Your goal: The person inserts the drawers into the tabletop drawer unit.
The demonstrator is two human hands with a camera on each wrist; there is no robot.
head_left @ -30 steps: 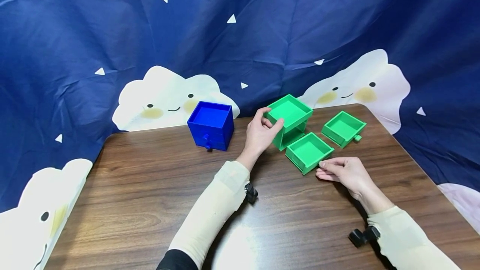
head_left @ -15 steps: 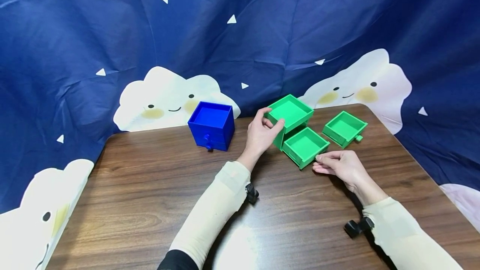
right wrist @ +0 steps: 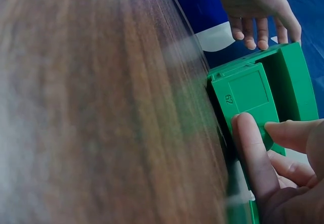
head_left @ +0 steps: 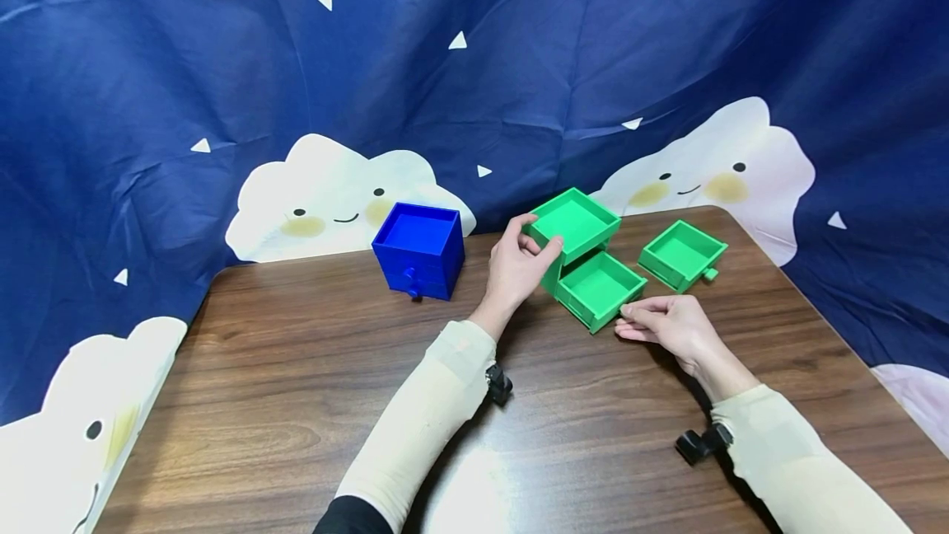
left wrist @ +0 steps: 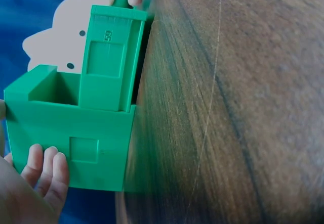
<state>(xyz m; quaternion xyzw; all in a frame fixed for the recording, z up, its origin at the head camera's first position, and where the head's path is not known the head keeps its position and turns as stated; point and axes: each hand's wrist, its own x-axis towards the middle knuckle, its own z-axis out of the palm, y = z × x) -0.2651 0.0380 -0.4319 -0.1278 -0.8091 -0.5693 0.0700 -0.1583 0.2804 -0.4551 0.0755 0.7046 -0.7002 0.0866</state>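
A green drawer cabinet (head_left: 574,225) with an open tray top stands toward the back of the table. My left hand (head_left: 515,266) holds it from the left side, thumb near the front corner and fingers along the wall. In its lower opening sits a green drawer (head_left: 599,287), partly inside and mostly sticking out toward the right front; the opening above is vacant in the right wrist view. My right hand (head_left: 678,332) pinches the knob (right wrist: 267,139) on that drawer's front between thumb and fingers. Another green drawer (head_left: 682,254) with a knob lies to the right.
A blue drawer cabinet (head_left: 418,250) stands to the left of my left hand, its knobs facing front. The wooden table (head_left: 296,402) ends at a back edge, close to a dark blue cloud-patterned curtain (head_left: 519,64).
My right hand has moved left and back with the drawer, which has entered the cabinet's lower opening. My left hand has kept its hold on the cabinet.
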